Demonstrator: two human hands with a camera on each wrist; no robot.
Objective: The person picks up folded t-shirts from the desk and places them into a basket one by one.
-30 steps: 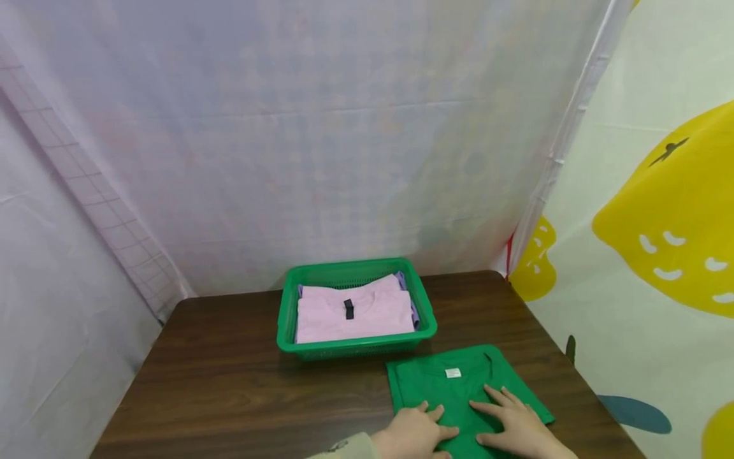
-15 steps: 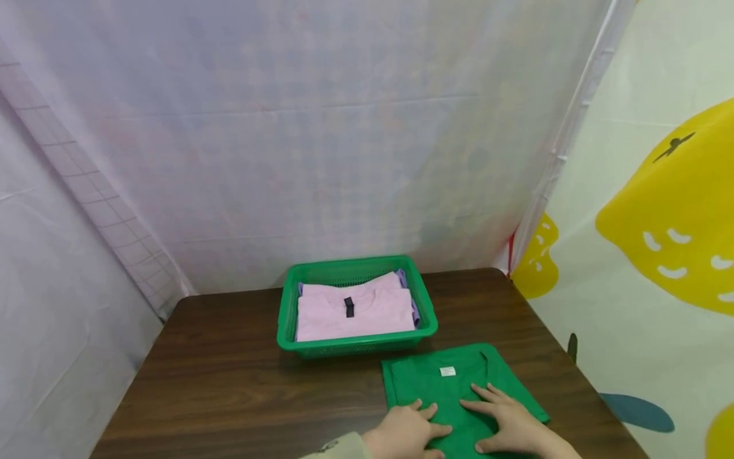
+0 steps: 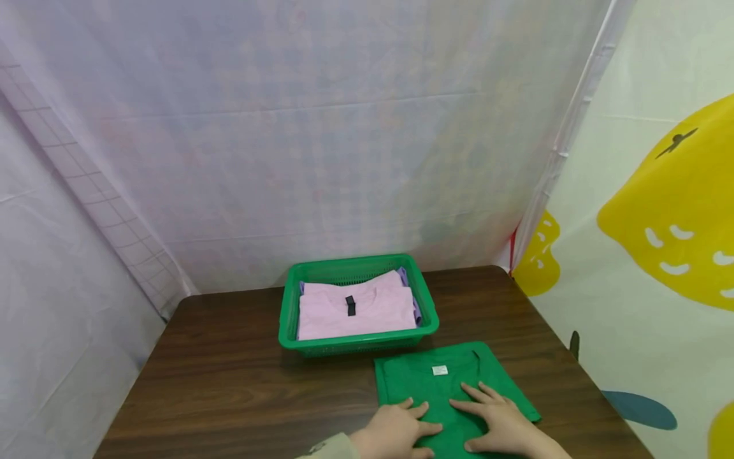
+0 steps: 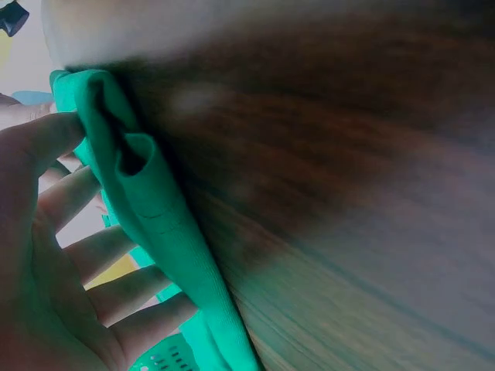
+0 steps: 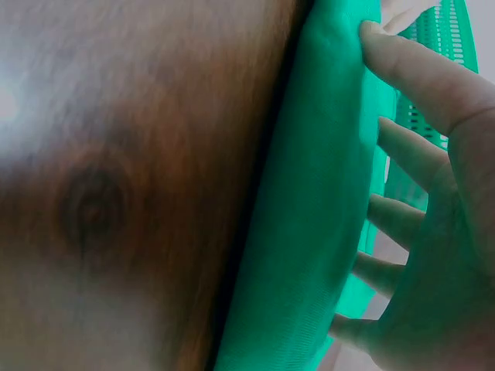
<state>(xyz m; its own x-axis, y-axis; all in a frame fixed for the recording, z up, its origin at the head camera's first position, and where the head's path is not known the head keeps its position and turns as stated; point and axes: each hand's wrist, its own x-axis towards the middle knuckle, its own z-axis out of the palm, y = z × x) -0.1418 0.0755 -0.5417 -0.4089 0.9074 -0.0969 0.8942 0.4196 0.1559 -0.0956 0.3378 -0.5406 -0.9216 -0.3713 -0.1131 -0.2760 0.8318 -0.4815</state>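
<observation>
A folded green T-shirt (image 3: 413, 382) with a white neck label lies on the table at the lower right of the head view. My left hand (image 3: 395, 428) rests on its left part, fingers spread over the cloth. On the right part lies my right hand (image 3: 500, 422), its fingers spread as well. In the left wrist view the left hand's fingers (image 4: 116, 297) touch the top of the shirt, whose rolled edge layers show. Extended fingers (image 5: 402, 220) of the right hand touch the shirt's upper face in the right wrist view.
Behind the shirt stands a green plastic basket (image 3: 358, 346) holding a folded pink shirt (image 3: 358, 315) with purple cloth (image 3: 417, 312) under it. The dark wooden table (image 3: 241, 382) borders pale hanging curtains (image 3: 321, 159) at the back and sides.
The green shirt has slid a little to the left across the table, with both hands moving along on top of it. The basket stays put.
</observation>
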